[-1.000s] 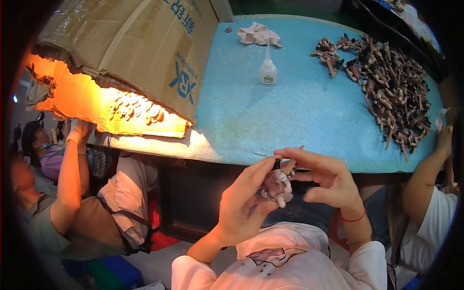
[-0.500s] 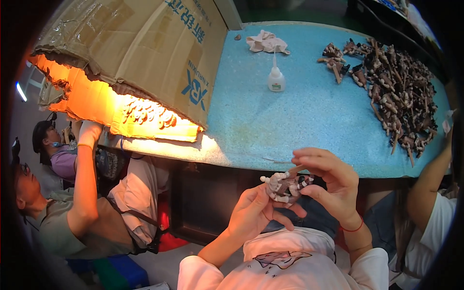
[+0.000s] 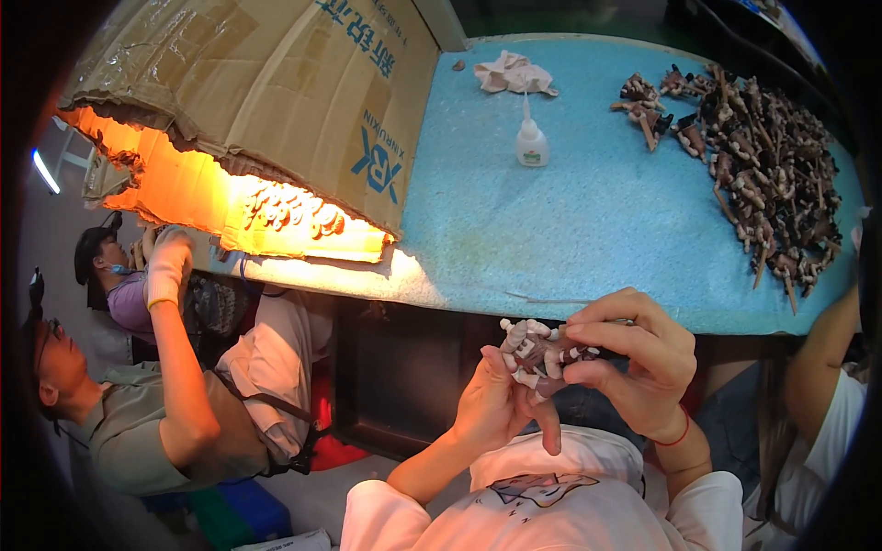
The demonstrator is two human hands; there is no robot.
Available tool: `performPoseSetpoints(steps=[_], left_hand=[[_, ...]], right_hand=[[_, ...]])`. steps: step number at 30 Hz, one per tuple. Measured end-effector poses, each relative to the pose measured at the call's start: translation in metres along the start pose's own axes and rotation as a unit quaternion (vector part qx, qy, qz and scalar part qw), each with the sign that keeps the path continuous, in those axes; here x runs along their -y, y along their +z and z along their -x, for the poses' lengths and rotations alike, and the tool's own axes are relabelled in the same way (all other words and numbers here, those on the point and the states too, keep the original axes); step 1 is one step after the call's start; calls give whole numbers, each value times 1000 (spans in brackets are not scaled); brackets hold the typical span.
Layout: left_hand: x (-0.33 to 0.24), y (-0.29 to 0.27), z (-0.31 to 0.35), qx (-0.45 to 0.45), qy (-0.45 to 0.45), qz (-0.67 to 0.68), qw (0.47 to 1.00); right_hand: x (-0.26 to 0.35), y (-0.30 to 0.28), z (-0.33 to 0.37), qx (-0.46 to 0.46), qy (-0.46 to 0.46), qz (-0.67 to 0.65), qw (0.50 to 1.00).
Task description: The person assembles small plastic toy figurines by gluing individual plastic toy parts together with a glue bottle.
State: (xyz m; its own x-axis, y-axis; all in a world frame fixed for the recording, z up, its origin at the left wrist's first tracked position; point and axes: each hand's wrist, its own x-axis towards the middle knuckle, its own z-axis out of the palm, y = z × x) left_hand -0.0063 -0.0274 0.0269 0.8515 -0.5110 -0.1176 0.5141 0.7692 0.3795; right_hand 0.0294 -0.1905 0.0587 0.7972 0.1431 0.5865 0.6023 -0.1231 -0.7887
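Just off the table's near edge, a small painted figurine (image 3: 530, 352) in white, brown and black is held between my two hands. My left hand (image 3: 490, 399) pinches its left and lower side between thumb and fingers, with one finger hanging down below. At the figurine's dark right end, the thumb and fingers of my right hand (image 3: 638, 358) are closed on it. My fingers cover part of the figurine. A thin stick (image 3: 556, 299) lies on the table edge just beyond.
Blue table (image 3: 514, 239) holds a white squeeze bottle (image 3: 531, 147), a crumpled cloth (image 3: 513, 73) and a heap of similar figurines (image 3: 772, 174) at right. A torn cardboard box (image 3: 303, 101), glowing inside, stands left. Co-workers sit on both sides; a black bin (image 3: 386, 367) sits below.
My right hand's fingers, raised over the figurine before, have lowered and closed on its right end. The figurine has turned slightly. At left, the co-worker's gloved hand has shifted at the box.
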Motion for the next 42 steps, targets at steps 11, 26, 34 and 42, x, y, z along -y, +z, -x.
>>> performPoseSetpoints(steps=[11,26,34,42], left_hand=[[12,-12,-2,34,48,-72,996],[-19,12,-9,-21,37,-276,960],[-23,20,-10,-91,3,-208,974],[-18,18,-9,-113,-5,-195,974]], right_hand=[[-6,1,6,-39,58,-81,994],[6,-2,9,19,-83,85,993],[11,-4,8,31,-77,92,992],[11,-4,7,14,-66,83,994]])
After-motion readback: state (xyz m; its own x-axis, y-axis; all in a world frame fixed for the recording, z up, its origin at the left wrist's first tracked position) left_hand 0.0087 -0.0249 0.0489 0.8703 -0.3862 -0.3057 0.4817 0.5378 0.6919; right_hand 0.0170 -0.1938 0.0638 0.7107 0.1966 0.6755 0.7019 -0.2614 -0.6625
